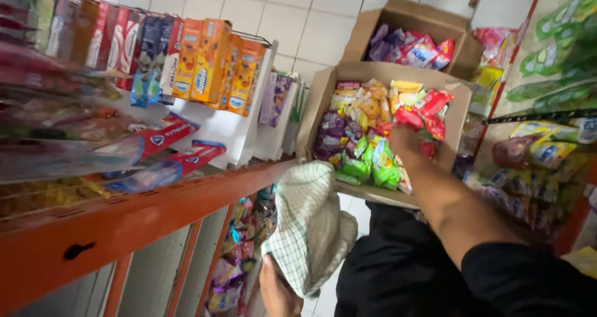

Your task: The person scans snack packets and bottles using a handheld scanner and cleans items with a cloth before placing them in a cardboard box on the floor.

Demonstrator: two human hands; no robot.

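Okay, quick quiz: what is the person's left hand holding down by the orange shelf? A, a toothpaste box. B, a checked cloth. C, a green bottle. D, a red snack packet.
B: the left hand grips a white-and-green checked cloth beside the orange shelf, while the right hand reaches into the nearer carton of snack packets.

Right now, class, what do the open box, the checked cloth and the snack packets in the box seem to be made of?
Box: brown corrugated cardboard, matt, with folded flaps. Cloth, held in the left hand: woven fabric, probably cotton, soft folds and a green-on-white check. Snack packets, which the right hand reaches into: thin plastic film, glossy, crinkled, brightly printed.
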